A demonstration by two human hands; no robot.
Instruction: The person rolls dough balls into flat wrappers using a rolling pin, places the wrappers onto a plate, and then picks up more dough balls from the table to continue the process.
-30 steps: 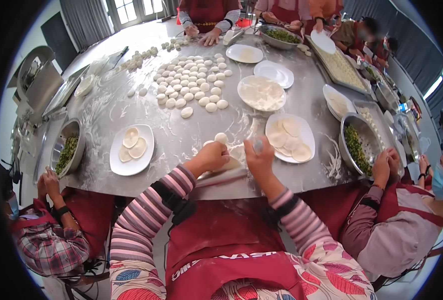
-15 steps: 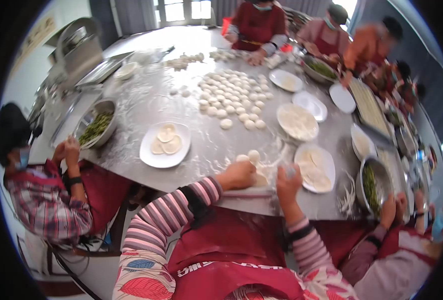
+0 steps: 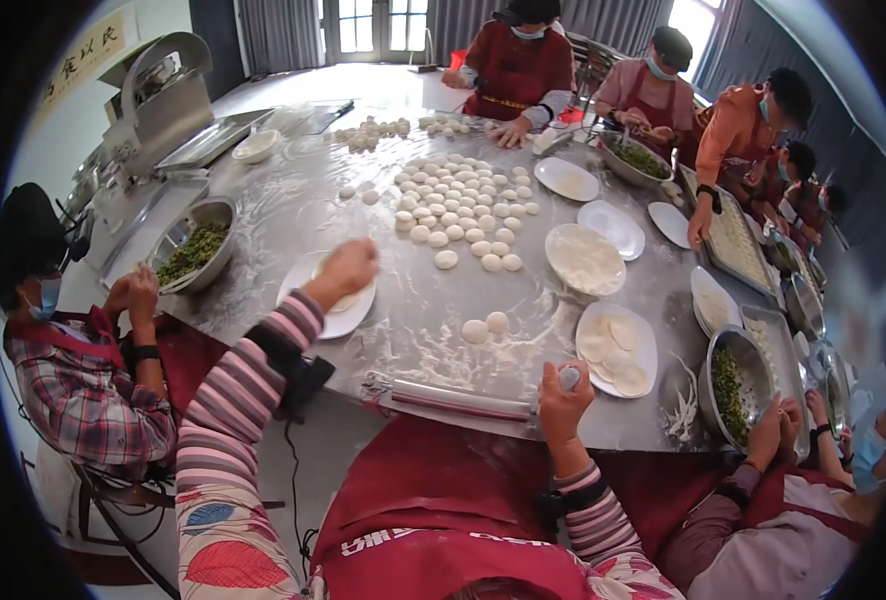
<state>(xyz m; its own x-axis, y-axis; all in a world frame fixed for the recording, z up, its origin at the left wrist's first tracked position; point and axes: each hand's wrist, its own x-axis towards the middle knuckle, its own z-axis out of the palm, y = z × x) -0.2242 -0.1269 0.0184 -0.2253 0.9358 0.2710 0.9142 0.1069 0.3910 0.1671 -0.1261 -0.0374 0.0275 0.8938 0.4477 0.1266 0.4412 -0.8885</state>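
Observation:
Over the white plate [image 3: 348,318] at the centre left is my left hand [image 3: 348,268], its fingers bent; whether it holds something is hidden. My right hand [image 3: 565,398] is closed round the handle at the right end of a rolling pin [image 3: 453,400], which lies along the table's near edge. Two dough balls [image 3: 486,327] rest on the floured steel beyond the pin. Many flattened dough balls [image 3: 463,200] cover the table's middle. Dough wrappers lie on another plate [image 3: 618,350], right of my right hand.
A bowl of dry flour [image 3: 585,260] stands at the centre right. Metal bowls of green filling stand at left [image 3: 195,245] and right [image 3: 738,385]. Co-workers sit close on both sides, and others work across the table [image 3: 523,70] and around trays of dumplings [image 3: 738,245].
My left hand has left the rolling pin and moved left to the plate. The pin now lies at the near edge, still held at its right end by my right hand.

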